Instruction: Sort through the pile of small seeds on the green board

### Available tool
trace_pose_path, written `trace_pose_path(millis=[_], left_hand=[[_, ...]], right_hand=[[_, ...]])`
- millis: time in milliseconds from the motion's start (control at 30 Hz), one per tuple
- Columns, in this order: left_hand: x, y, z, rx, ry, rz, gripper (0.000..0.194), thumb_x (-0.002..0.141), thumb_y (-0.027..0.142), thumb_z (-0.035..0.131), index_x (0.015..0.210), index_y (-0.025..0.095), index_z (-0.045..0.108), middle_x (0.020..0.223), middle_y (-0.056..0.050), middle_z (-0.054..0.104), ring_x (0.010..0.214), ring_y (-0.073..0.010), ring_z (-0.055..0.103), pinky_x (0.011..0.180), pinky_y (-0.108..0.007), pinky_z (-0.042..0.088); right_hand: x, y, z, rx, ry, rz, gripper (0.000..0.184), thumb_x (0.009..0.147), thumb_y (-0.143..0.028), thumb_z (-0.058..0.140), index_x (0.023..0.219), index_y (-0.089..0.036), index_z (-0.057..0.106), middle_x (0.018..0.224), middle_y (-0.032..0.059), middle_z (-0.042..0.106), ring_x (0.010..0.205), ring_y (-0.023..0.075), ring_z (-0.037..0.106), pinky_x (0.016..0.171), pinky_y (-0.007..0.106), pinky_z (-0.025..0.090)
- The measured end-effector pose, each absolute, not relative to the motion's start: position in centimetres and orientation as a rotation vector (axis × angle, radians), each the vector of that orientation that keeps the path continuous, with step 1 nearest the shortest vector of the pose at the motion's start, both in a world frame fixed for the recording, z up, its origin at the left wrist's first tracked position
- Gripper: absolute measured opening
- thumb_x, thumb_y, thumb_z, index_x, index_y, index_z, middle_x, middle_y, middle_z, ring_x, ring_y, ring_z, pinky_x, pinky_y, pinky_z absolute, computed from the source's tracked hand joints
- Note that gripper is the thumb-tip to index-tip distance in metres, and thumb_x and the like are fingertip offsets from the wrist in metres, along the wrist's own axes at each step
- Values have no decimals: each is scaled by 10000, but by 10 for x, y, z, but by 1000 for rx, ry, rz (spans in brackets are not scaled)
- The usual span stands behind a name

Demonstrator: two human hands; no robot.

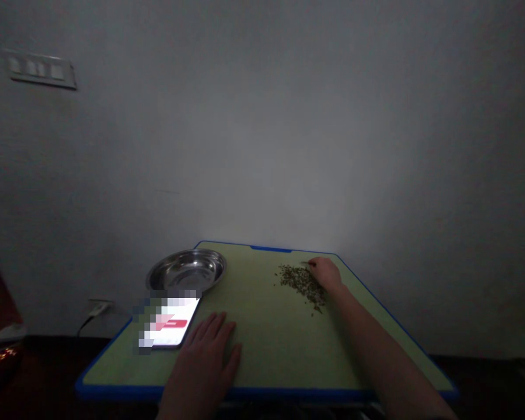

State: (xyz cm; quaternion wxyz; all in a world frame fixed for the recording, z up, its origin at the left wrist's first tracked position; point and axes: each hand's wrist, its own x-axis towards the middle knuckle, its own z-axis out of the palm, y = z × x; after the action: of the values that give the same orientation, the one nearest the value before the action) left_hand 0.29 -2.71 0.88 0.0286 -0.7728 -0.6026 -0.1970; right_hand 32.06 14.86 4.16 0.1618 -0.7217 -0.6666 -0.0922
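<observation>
My left hand [210,356] lies flat and open on the green table top [266,326], fingers stretched out beside a lit phone [172,324]. My right hand [326,273] reaches to the far right part of the table and rests at the edge of a small heap of greenish-brown seeds [301,281]. Its fingers are curled over the seeds and mostly hidden. A round steel bowl [187,270] stands at the far left of the table, behind the phone. It looks empty.
The table has a blue rim [114,388] and stands against a plain grey wall. A switch panel [41,69] is high on the wall at left. A socket with a plugged cable [97,307] sits low at left. The room is dim.
</observation>
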Motion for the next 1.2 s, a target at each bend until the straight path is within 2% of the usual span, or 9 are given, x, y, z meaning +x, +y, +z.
trace_pose_path(millis=[333,567,833,1033,1200], left_hand=[[1,-26,2,-2368,-1788,-742,389,834,385,471,1151,235,639,1310,-94,605,1244,-290,520,1031,-492,419],[2,-26,5,-2365,-1812,-702,402,843,390,463,1166,223,634,1316,-110,598,1248,-298,517,1035,-507,412],[3,-26,5,-2345,-1795,-719,398,834,396,477,1155,223,637,1303,-98,610,1239,-292,527,1025,-498,424],[4,-25,5,-2333,-1784,-678,409,837,390,449,1151,214,640,1292,-110,617,1222,-296,542,1015,-502,430],[4,-24,5,-2331,-1773,-674,426,835,411,446,1162,218,636,1295,-102,616,1223,-291,541,1014,-492,430]], right_hand=[[282,115,44,-1865,-2242,-270,285,878,-196,476,1021,-244,718,1038,72,730,981,195,643,814,251,421],[285,69,45,-1627,-2440,-232,304,868,-181,475,1058,-259,699,1058,29,726,954,192,651,812,262,435],[291,32,44,-1529,-2543,-265,283,880,-176,446,982,-236,703,946,41,736,880,190,659,764,255,437],[318,50,62,-1701,-2282,-297,290,897,-211,455,1046,-224,703,1055,66,724,961,199,649,813,256,425],[344,69,54,-1949,-2112,-352,286,902,-213,453,1025,-200,711,1028,99,727,941,225,653,774,277,430]])
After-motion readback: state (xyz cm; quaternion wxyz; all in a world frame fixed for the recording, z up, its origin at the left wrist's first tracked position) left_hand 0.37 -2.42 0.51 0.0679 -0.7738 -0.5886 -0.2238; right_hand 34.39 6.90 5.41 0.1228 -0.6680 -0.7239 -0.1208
